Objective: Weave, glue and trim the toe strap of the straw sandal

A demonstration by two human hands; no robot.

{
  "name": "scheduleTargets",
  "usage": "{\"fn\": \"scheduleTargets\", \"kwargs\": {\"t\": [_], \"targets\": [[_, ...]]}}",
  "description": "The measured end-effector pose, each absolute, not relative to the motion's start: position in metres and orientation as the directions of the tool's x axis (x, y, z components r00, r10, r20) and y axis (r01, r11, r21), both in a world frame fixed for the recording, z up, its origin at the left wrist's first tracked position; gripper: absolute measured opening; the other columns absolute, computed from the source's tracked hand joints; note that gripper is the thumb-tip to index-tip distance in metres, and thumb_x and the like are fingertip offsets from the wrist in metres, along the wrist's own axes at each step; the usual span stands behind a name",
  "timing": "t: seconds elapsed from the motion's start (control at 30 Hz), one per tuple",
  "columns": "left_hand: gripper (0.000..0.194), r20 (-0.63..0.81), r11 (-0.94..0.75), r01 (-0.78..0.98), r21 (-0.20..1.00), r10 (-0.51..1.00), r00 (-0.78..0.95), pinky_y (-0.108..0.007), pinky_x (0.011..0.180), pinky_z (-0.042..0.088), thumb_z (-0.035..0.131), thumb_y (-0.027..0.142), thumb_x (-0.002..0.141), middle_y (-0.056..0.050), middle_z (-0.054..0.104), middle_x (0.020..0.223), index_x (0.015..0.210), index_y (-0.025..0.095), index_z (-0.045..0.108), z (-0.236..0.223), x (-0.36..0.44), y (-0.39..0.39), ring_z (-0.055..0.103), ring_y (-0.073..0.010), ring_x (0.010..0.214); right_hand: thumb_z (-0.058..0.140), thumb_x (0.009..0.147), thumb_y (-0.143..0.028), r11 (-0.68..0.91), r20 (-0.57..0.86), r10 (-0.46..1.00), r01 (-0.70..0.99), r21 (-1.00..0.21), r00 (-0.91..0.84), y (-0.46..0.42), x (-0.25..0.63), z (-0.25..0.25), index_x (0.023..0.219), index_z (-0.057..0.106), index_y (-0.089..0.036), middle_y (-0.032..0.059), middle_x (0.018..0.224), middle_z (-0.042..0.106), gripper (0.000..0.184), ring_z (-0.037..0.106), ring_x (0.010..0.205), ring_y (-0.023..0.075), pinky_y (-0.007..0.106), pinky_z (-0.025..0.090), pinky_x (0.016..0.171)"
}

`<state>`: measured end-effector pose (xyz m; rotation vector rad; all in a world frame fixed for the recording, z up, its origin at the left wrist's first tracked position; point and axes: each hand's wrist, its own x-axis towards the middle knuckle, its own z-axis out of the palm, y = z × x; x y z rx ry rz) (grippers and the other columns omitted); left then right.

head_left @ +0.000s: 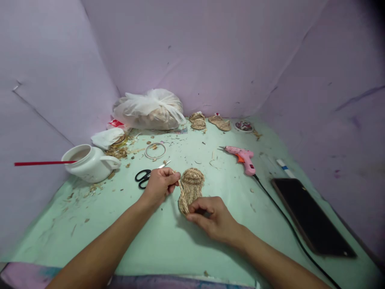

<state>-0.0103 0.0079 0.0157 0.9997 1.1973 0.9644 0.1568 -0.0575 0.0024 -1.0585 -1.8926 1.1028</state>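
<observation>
A small woven straw sandal sole point(190, 188) lies on the pale green table point(168, 237) in front of me. My left hand point(159, 185) is closed in a pinch on the sole's left edge, near a loose strand of straw. My right hand point(212, 218) is closed too, fingertips pressed on the sole's near end. Black-handled scissors point(146, 176) lie just left of my left hand.
A pink glue gun point(243, 157) with a black cord lies to the right, and a dark phone point(309, 216) beyond it. A white pot point(88, 162) with a red stick stands at left. A plastic bag point(152, 109), two finished straw sandals point(210, 121), a ring point(155, 150) and straw scraps lie behind.
</observation>
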Motion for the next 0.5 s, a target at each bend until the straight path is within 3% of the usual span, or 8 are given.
{"fn": "scheduleTargets", "kwargs": {"t": [0.13,0.27,0.4,0.5], "targets": [[0.029,-0.25,0.269,-0.098,0.958,0.953,0.17,-0.016,0.03,0.017,0.071,0.035,0.057,0.003,0.051,0.044,0.051,0.013,0.052,0.0204,-0.0142,0.0089,0.034,-0.002,0.03,0.058,0.08,-0.038,0.519,0.292,0.747,0.249,-0.818,-0.597,-0.0566,0.1558,-0.0007,0.073,0.067,-0.015,0.0038,0.061,0.061,0.026,0.051,0.055,0.012,0.024,0.038,0.055],[0.03,-0.257,0.282,-0.11,0.953,0.947,0.195,-0.015,0.031,0.017,0.071,0.035,0.058,0.004,0.051,0.043,0.052,0.013,0.052,0.0232,-0.014,0.008,0.035,-0.0019,0.03,0.057,0.08,-0.041,0.584,0.291,0.665,0.235,-0.777,-0.688,-0.0587,0.1544,-0.0028,0.056,0.062,-0.017,0.0003,0.051,0.052,0.034,0.045,0.049,0.0109,0.024,0.033,0.05],[0.031,-0.278,0.302,-0.11,0.947,0.941,0.192,-0.015,0.031,0.017,0.071,0.035,0.058,0.004,0.051,0.045,0.052,0.013,0.051,0.0221,-0.0153,0.0092,0.036,-0.0016,0.031,0.058,0.077,-0.04,0.475,0.299,0.777,0.203,-0.857,-0.554,-0.0563,0.1575,-0.0002,0.041,0.048,-0.018,-0.004,0.043,0.04,0.043,0.036,0.042,0.0079,0.023,0.028,0.045],[0.031,-0.288,0.311,-0.102,0.945,0.939,0.189,-0.015,0.032,0.017,0.07,0.036,0.06,0.004,0.05,0.044,0.052,0.013,0.05,0.0176,-0.0175,0.0112,0.034,-0.0012,0.031,0.057,0.077,-0.038,0.329,0.277,0.925,0.183,-0.927,-0.258,-0.0502,0.1623,0.0015,0.042,0.048,-0.018,-0.0042,0.042,0.041,0.042,0.037,0.041,0.0076,0.022,0.029,0.044]]}}
